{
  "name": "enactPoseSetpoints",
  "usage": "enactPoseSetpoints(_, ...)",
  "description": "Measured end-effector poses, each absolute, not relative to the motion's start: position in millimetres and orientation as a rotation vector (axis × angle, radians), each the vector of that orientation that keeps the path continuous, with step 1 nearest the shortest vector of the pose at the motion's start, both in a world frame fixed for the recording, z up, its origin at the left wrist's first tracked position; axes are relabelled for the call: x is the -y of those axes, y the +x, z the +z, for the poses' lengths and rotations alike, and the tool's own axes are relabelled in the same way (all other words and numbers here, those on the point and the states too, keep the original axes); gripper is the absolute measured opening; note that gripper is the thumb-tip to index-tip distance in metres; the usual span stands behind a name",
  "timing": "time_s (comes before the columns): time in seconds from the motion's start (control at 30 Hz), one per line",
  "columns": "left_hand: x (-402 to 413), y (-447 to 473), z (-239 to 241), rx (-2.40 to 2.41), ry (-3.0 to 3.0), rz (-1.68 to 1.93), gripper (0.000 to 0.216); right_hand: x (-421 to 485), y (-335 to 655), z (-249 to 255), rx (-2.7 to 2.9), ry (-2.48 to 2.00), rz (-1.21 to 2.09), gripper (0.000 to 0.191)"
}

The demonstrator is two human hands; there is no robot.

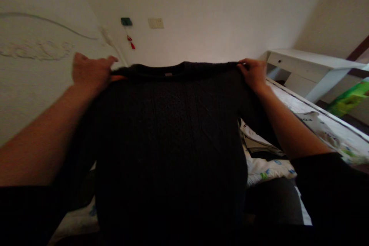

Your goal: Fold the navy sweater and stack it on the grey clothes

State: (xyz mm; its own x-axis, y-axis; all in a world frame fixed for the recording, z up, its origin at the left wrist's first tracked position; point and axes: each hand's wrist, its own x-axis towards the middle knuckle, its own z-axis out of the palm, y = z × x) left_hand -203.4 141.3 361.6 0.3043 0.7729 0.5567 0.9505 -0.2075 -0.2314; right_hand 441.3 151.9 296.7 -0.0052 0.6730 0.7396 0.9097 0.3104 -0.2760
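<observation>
A black knitted sweater (170, 134) hangs spread out in front of me, neckline up, with a small label at the collar. My left hand (90, 71) pinches its left shoulder, fingers closed on the fabric. My right hand (253, 73) grips the right shoulder the same way. The sweater hides most of the bed below it.
A bed with a white patterned cover (325, 130) lies below and to the right, with other clothes (259, 142) on it. A white desk (308, 67) stands against the right wall. A wall switch (156, 23) and a red tassel (131, 42) are on the far wall.
</observation>
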Motion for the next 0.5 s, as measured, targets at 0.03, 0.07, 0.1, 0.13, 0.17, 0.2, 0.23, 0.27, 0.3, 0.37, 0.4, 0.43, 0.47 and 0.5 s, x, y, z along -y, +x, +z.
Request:
enactPoseSetpoints(0.03, -139.1, -193.0, 335.5, 1.588, -2.026, -0.364, 0.052, -165.9, 419.4, 267.7, 1.817, -1.54, -0.244, 0.039)
enactPoseSetpoints(0.07, -134.6, -181.7, 303.9, 1.667, -2.012, -0.277, 0.057, -175.1, 400.4, 234.0, 1.892, -1.664, -0.139, 0.035)
enactPoseSetpoints(0.1, -127.7, -170.5, 268.4, 1.747, -2.01, -0.186, 0.063, -178.5, 385.4, 197.5, 1.972, -1.796, -0.015, 0.037)
enactPoseSetpoints(0.13, -118.5, -160.3, 230.7, 1.832, -2.025, -0.097, 0.066, -175.8, 374.4, 160.2, 2.073, -1.901, 0.135, 0.039)
enactPoseSetpoints(0.17, -106.8, -151.8, 192.7, 1.866, -2.068, -0.029, 0.064, -167.5, 367.2, 123.8, 2.136, -1.955, 0.244, 0.038)
enactPoseSetpoints(0.2, -92.8, -145.5, 156.0, 1.892, -2.107, 0.004, 0.062, -154.0, 363.1, 89.5, 2.161, -1.963, 0.297, 0.036)
enactPoseSetpoints(0.23, -76.7, -141.5, 121.6, 1.923, -2.151, 0.022, 0.062, -136.4, 361.2, 57.8, 2.18, -1.963, 0.349, 0.034)
enactPoseSetpoints(0.27, -58.6, -139.8, 90.3, 1.945, -2.22, 0.031, 0.062, -115.5, 360.8, 29.0, 2.2, -1.94, 0.445, 0.032)
enactPoseSetpoints(0.3, -38.9, -139.9, 62.6, 1.969, -2.281, 0.02, 0.062, -92.3, 361.5, 3.0, 2.203, -1.921, 0.559, 0.028)
enactPoseSetpoints(0.37, 3.4, -144.2, 17.6, 2.071, -2.346, -0.07, 0.06, -42.8, 364.6, -41.0, 2.113, -1.92, 0.738, 0.023)
enactPoseSetpoints(0.4, 25.2, -147.7, -0.2, 2.144, -2.34, -0.15, 0.061, -18.0, 366.4, -59.2, 2.039, -1.927, 0.796, 0.022)
enactPoseSetpoints(0.43, 46.6, -151.7, -15.2, 2.227, -2.303, -0.23, 0.063, 6.1, 367.8, -74.8, 1.966, -1.924, 0.861, 0.021)
enactPoseSetpoints(0.47, 67.1, -156.1, -27.8, 2.317, -2.233, -0.308, 0.067, 29.0, 368.5, -87.7, 1.883, -1.92, 0.935, 0.021)
enactPoseSetpoints(0.5, 86.3, -160.8, -38.2, 2.415, -2.135, -0.371, 0.073, 50.1, 368.3, -97.8, 1.798, -1.907, 1.004, 0.024)
